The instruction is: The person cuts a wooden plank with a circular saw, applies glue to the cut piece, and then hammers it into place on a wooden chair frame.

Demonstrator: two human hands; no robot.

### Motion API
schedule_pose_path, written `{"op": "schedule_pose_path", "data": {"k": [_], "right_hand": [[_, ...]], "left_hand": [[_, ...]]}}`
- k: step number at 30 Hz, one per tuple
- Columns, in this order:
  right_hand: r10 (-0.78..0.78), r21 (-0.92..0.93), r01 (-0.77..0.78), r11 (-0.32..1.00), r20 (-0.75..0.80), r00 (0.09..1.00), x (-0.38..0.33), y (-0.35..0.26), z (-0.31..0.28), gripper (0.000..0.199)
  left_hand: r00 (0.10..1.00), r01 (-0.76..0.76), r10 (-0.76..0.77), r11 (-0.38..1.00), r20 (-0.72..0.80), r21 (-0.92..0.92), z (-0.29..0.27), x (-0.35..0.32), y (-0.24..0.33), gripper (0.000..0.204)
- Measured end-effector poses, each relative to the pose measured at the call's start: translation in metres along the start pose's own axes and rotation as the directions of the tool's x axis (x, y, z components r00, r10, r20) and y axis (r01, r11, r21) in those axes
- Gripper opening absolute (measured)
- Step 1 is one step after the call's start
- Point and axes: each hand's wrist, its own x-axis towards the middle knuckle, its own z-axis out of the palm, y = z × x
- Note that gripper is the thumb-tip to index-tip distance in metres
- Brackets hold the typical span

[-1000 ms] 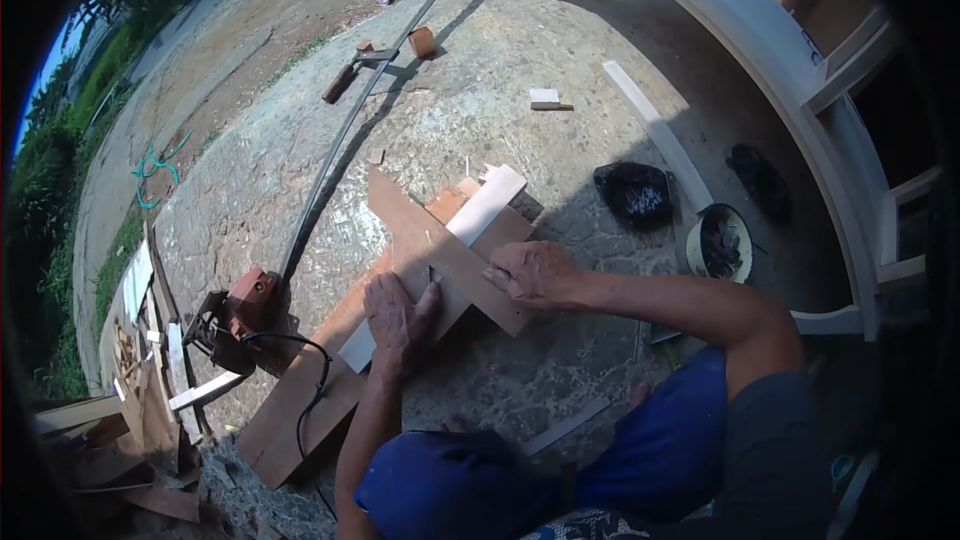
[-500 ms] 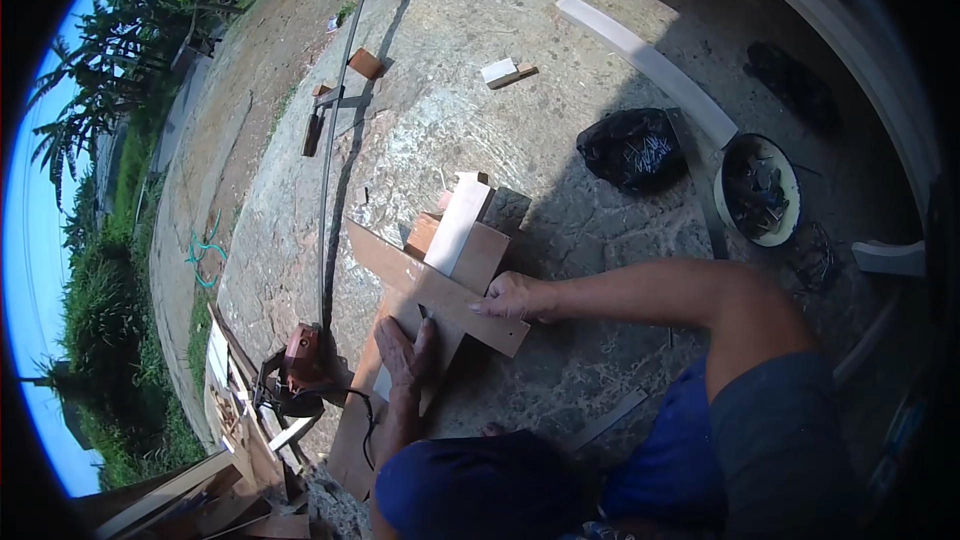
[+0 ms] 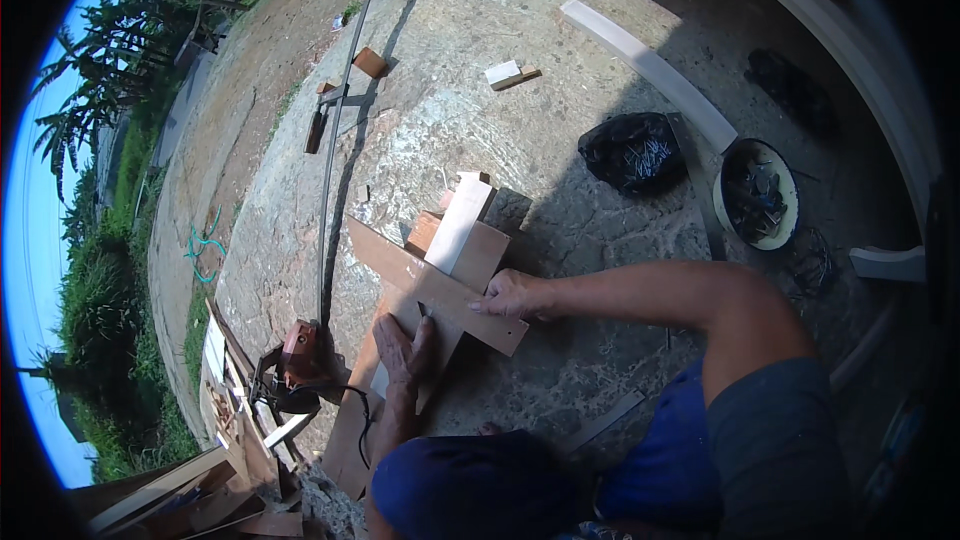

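A flat brown board [image 3: 438,284] lies slantwise across a longer wooden plank [image 3: 478,256] in front of me. My right hand [image 3: 516,294] is closed on the board's right end, with the thumb on top; the fingers beneath are partly hidden. Below the board, my left hand [image 3: 402,352] lies flat on the plank, thumb spread from the fingers, its fingertips close to the board's lower edge. A pale wood strip [image 3: 464,222] runs along the plank and passes under the board. Brown wooden blocks [image 3: 424,230] show beneath the far end.
An orange-brown power tool [image 3: 300,355] with a black cord stands at left beside scrap wood [image 3: 240,430]. A long metal bar clamp [image 3: 335,140] stretches away from it. On the right are a black bag of nails [image 3: 640,152], a bowl [image 3: 757,194] and a pale beam [image 3: 655,75].
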Motion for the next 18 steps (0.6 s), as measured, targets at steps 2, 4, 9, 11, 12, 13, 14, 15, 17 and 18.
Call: {"op": "schedule_pose_path", "data": {"k": [2, 4, 9, 11, 12, 13, 14, 15, 17, 18], "right_hand": [[0.015, -0.015, -0.015, 1.0, 0.0, 1.0, -0.0009, -0.0025, -0.0005, 0.049], [0.035, -0.029, -0.035, 0.999, 0.003, 0.999, -0.0008, -0.0032, -0.0005, 0.049], [0.028, -0.009, -0.028, 1.0, 0.026, 0.999, 0.0041, 0.0025, -0.0007, 0.049], [0.051, -0.044, -0.05, 0.998, 0.014, 0.999, 0.004, -0.0001, -0.0002, 0.049], [0.071, -0.074, -0.071, 0.995, -0.002, 0.997, 0.0037, -0.0013, 0.0001, 0.048], [0.09, -0.103, -0.092, 0.99, -0.019, 0.996, 0.0032, -0.0024, 0.0002, 0.048], [0.097, -0.102, -0.098, 0.99, -0.017, 0.995, 0.0026, -0.0034, 0.0, 0.048], [0.1, -0.102, -0.1, 0.99, -0.009, 0.995, 0.0035, -0.004, 0.0007, 0.048], [0.09, -0.082, -0.088, 0.993, 0.019, 0.996, 0.005, -0.0048, 0.002, 0.047], [0.081, -0.063, -0.08, 0.995, 0.027, 0.996, 0.0039, -0.0029, -0.0002, 0.047]], "left_hand": [[1.0, -0.002, 0.002, 1.0, -0.015, -0.013, -0.0004, 0.0006, 0.0019, 0.059], [0.999, -0.003, 0.002, 1.0, -0.051, -0.031, 0.0002, -0.0006, 0.003, 0.058], [0.998, 0.0, -0.002, 1.0, -0.057, -0.025, 0.0008, -0.0006, 0.002, 0.058], [0.999, -0.005, 0.005, 1.0, -0.047, -0.008, 0.0015, 0.0, -0.0009, 0.058], [0.999, -0.003, 0.003, 1.0, -0.032, 0.005, 0.0013, 0.0005, -0.0014, 0.058], [1.0, -0.002, 0.002, 1.0, -0.017, 0.019, 0.0016, 0.0009, -0.0016, 0.058], [1.0, 0.001, 0.0, 1.0, -0.017, 0.011, 0.0024, 0.0008, -0.0016, 0.058], [1.0, 0.007, -0.007, 1.0, -0.022, 0.008, -0.0004, -0.0006, -0.0008, 0.057], [0.999, 0.012, -0.012, 1.0, -0.031, 0.013, -0.004, -0.0033, -0.0011, 0.057], [0.999, 0.002, -0.002, 1.0, -0.032, 0.013, -0.0021, -0.0021, 0.0005, 0.057]]}}
